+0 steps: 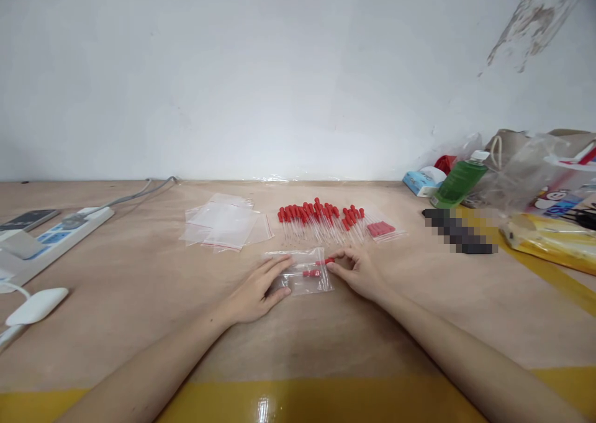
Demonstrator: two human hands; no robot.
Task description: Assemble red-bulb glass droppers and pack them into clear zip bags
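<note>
A clear zip bag (298, 288) lies flat on the table in front of me, with its opening toward the right. Inside it rests a dropper with a red bulb (311, 274). My left hand (261, 288) is open, its fingers resting flat on the bag's left part. In my right hand (357, 272), thumb and fingers pinch the red bulb of another dropper (325, 261), which reaches into the bag's mouth. Just behind lies a pile of red-bulbed droppers (310, 215) with thin clear tubes. Filled bags of droppers (380, 229) are at its right.
Several flat zip bags (228, 224) are spread at the back left. A power strip (56, 236) and a white charger (37, 306) stand at the left. On the right are a green bottle (460, 181), a tissue pack (423, 182), a blurred dark object (459, 231) and a yellow package (552, 240).
</note>
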